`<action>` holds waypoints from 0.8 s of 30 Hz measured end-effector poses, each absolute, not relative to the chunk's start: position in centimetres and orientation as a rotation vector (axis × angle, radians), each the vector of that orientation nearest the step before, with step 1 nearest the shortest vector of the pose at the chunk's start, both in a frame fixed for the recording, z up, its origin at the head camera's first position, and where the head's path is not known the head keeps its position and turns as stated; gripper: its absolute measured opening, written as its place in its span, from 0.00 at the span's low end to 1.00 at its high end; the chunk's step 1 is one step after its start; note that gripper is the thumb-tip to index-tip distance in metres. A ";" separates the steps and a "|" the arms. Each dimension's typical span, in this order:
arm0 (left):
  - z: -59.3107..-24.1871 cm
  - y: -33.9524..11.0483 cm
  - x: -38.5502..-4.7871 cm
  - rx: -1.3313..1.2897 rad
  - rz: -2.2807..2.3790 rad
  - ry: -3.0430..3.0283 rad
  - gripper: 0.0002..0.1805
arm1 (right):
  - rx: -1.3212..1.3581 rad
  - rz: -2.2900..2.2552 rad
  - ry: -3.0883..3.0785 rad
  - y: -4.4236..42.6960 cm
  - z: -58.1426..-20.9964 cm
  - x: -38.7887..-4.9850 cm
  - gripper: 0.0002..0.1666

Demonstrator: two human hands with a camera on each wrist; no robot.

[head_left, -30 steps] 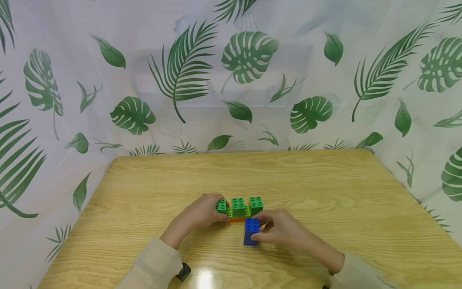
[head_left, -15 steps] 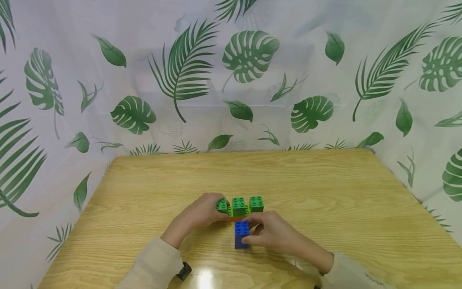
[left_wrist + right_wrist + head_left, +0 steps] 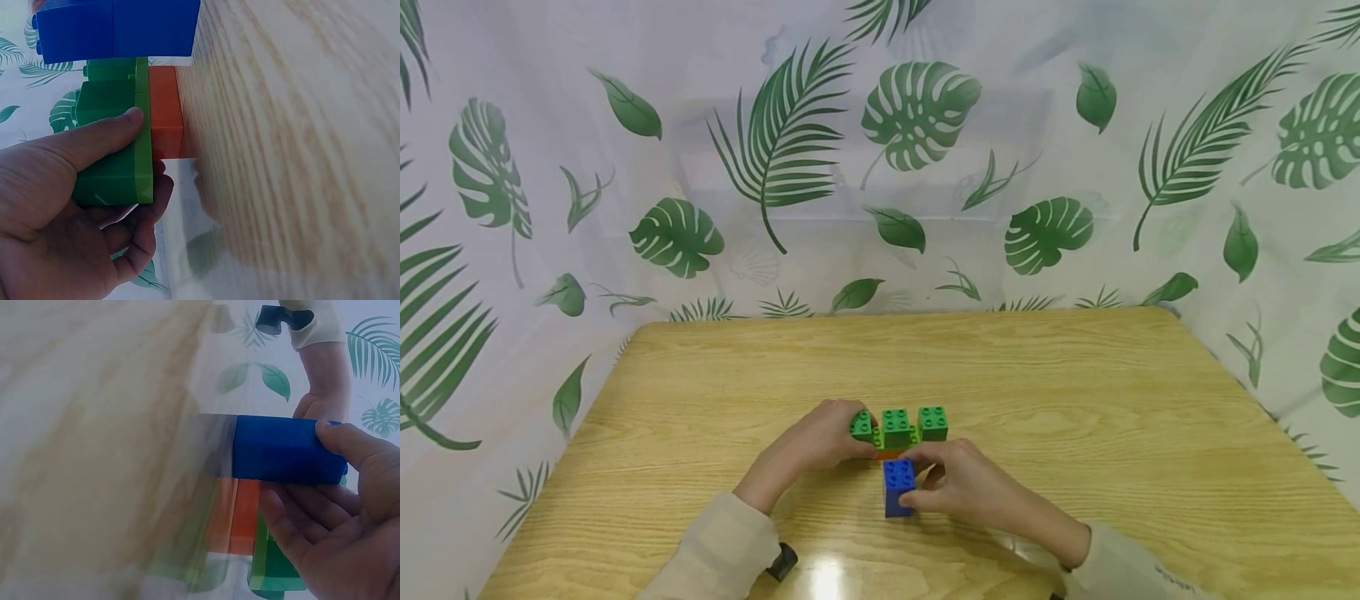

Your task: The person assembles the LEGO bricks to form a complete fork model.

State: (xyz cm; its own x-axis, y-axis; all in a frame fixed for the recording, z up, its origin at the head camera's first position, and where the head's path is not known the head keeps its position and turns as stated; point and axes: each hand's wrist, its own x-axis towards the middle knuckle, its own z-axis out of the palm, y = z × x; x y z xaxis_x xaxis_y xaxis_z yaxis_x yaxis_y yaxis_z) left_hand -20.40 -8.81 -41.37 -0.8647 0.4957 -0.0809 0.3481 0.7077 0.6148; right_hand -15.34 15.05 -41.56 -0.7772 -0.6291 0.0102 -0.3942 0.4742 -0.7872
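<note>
My left hand (image 3: 827, 435) grips the left end of a toy-brick build: green bricks (image 3: 895, 429) in a row on a lime green layer (image 3: 144, 178), with an orange brick (image 3: 165, 112) under it. In the left wrist view its thumb lies along the near side and its fingers curl round the end. In front of the build, my right hand (image 3: 966, 483) pinches a blue two-brick stack (image 3: 898, 493) between thumb and fingers. That stack stands upright, studs up, its bottom at the table surface. From the head camera, it partly hides the orange brick.
The wooden table (image 3: 1060, 383) spreads out round the bricks. A leaf-printed curtain (image 3: 955, 275) hangs behind its far edge and along the sides. Black wrist-worn gear (image 3: 782, 562) shows by the left sleeve.
My right hand has moved the blue stack left and slightly nearer to me, with only a small shift in the last half second. The left hand and green build stay put.
</note>
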 end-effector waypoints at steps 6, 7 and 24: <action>-41.4 -8.9 -20.4 0.683 0.899 2.673 0.16 | -0.878 -1.234 2.482 15.8 -40.9 -15.3 0.30; -41.4 -8.9 -20.4 0.680 0.899 2.672 0.16 | -0.878 -1.256 2.499 16.1 -40.7 -15.4 0.29; -41.3 -8.8 -20.3 0.647 0.898 2.666 0.17 | -0.955 -1.165 2.812 18.8 -39.6 -19.2 0.28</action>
State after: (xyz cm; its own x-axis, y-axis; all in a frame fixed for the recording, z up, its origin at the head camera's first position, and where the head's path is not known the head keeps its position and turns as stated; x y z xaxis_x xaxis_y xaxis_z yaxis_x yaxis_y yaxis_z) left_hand -20.34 -8.80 -41.29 -0.8685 0.4862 -0.0961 0.3291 0.7107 0.6218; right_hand -19.24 18.76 -39.55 -0.8195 -0.5101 0.2610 -0.5453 0.5542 -0.6289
